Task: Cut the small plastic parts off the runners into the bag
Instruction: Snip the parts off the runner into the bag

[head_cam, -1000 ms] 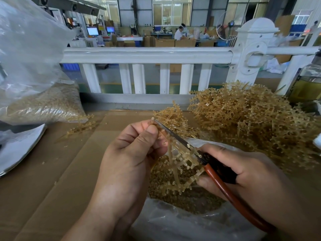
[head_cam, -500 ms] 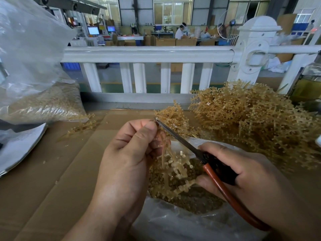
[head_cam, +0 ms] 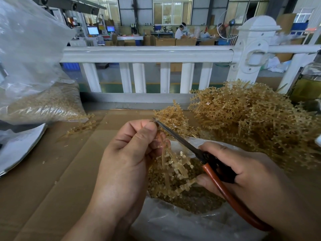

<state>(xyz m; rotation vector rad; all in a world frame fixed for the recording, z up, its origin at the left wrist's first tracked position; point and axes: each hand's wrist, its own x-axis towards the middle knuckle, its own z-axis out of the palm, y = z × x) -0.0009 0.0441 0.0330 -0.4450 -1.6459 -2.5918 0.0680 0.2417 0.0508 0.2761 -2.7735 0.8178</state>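
Head view.

Edges/room: brown cardboard [head_cam: 52, 171] is covering the work surface, and a broad bare stretch of it is lying to the left of the left hand [head_cam: 128, 159]. A white railing [head_cam: 147, 53] is bounding the far edge. A tangled pile of runners [head_cam: 251, 122] is crowding in near the right hand [head_cam: 243, 173] on its far right side. The open mouth of the clear bag [head_cam: 173, 223] is sitting directly under both hands.

Hands: the left hand is pinching one amber runner [head_cam: 173, 171] between thumb and curled fingers, and the runner is hanging down over the bag mouth. The right hand is gripping the red-handled scissors [head_cam: 182, 141]. The blades are lying together as one line, angling up-left, with the tip just beside the left thumb.

Counts: two hands, one pair of scissors, one held runner. There are two bags. The near one is holding loose cut parts [head_cam: 199, 200], and a second filled bag [head_cam: 40, 101] is resting far left. About two loose runners [head_cam: 83, 126] are lying beside that bag. A small clump of runners [head_cam: 172, 117] is sitting behind the scissors. The pile is too tangled to count. One bottle [head_cam: 309, 84] of yellowish liquid is standing at the right edge.

Writing: print on the white sheet [head_cam: 19, 146] at left is showing too blurred to read.
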